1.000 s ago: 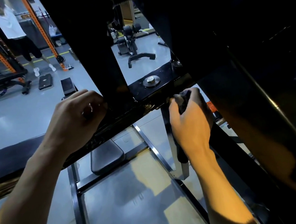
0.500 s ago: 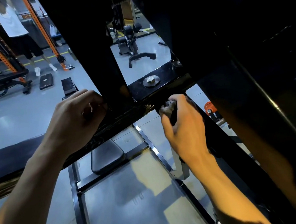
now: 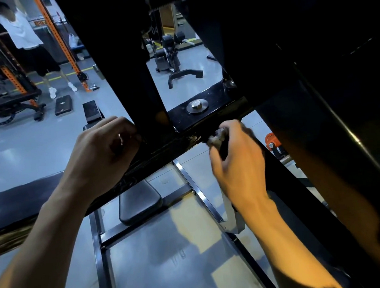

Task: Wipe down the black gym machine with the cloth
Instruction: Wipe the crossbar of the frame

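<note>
The black gym machine fills the view; its glossy cross beam (image 3: 213,109) runs diagonally from lower left to upper right, with a round metal bolt cap (image 3: 197,105) on top. My right hand (image 3: 237,163) grips a dark grey cloth (image 3: 218,139) and holds it against the beam's front edge, just below the bolt cap. Most of the cloth is hidden inside the fist. My left hand (image 3: 104,154) has its fingers curled round the beam where the black upright post (image 3: 134,69) meets it.
Below the beam lie a black seat pad (image 3: 139,201) and the frame rails (image 3: 100,251) on the grey floor. A thick black slanted member (image 3: 317,112) crowds the right side. A person (image 3: 31,47) stands far left by an orange rack (image 3: 62,42); another machine (image 3: 174,59) stands behind.
My right hand slid the cloth left and a little down along the beam's front edge, from the corner by the slanted member towards the bolt cap. My left hand kept its grip.
</note>
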`<state>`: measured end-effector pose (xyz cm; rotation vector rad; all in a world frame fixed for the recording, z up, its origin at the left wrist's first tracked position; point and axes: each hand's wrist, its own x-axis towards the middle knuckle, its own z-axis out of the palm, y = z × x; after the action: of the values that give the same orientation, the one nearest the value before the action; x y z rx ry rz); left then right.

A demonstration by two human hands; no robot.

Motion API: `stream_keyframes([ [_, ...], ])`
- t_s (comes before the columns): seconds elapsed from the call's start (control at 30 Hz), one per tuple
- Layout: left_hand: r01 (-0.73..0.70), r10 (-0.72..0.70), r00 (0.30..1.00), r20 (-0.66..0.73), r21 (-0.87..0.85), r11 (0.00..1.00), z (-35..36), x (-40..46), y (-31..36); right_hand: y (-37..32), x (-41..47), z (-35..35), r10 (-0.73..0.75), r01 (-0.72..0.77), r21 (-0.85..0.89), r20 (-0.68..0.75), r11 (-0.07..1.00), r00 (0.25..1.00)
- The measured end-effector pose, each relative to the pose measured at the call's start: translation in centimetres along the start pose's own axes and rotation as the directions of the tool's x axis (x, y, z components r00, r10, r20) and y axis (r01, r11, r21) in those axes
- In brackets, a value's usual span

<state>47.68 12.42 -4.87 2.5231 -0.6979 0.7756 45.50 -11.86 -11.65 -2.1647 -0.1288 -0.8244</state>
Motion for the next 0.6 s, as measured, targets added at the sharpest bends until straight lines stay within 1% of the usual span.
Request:
stream_keyframes([
  [0.07,-0.003,0.003,1.0,-0.007,0.01,1.0,-0.1,0.0,0.0,-0.1,-0.3,0.2,-0.087,0.087,-0.019,0.044,0.996,0.995],
  [0.1,-0.007,0.008,1.0,-0.009,0.012,1.0,-0.1,-0.1,0.1,0.2,-0.2,0.0,-0.098,0.099,-0.014,0.058,0.995,0.993],
  [0.13,-0.011,0.012,1.0,-0.011,0.013,1.0,-0.1,-0.1,0.1,0.6,0.2,-0.4,-0.079,0.079,0.005,0.061,0.997,0.995],
  [0.23,-0.014,0.014,1.0,-0.02,0.007,1.0,-0.1,-0.1,0.1,0.8,0.8,-0.8,0.059,-0.062,0.072,0.036,0.995,0.998],
  [0.27,-0.012,0.013,1.0,-0.022,0.005,1.0,-0.1,-0.1,0.1,0.5,0.6,-0.6,0.053,-0.055,0.06,0.019,0.997,0.998],
  [0.37,-0.001,0.001,1.0,-0.019,0.016,1.0,-0.1,-0.1,0.0,-0.3,-0.5,0.5,-0.107,0.108,-0.016,0.031,0.994,0.994],
  [0.4,-0.002,0.003,1.0,-0.012,0.023,1.0,-0.1,-0.1,-0.1,-0.1,-0.7,0.5,-0.138,0.139,-0.02,0.057,0.99,0.989],
  [0.47,-0.011,0.011,1.0,-0.006,0.035,0.999,-0.1,-0.1,-0.3,0.8,-1.0,0.0,-0.166,0.164,0.027,0.098,0.986,0.981],
  [0.5,-0.014,0.014,1.0,-0.005,0.037,0.999,-0.1,-0.1,-0.3,1.1,-1.4,-0.4,-0.168,0.159,0.078,0.12,0.984,0.978],
  [0.53,-0.014,0.015,1.0,-0.005,0.034,0.999,-0.1,-0.1,-0.3,1.6,-2.1,-0.8,-0.143,0.123,0.139,0.14,0.983,0.98],
  [0.6,-0.019,0.019,1.0,-0.01,0.025,1.0,-0.2,-0.2,-0.2,1.6,-3.2,-1.8,-0.011,-0.032,0.26,0.162,0.965,0.987],
])
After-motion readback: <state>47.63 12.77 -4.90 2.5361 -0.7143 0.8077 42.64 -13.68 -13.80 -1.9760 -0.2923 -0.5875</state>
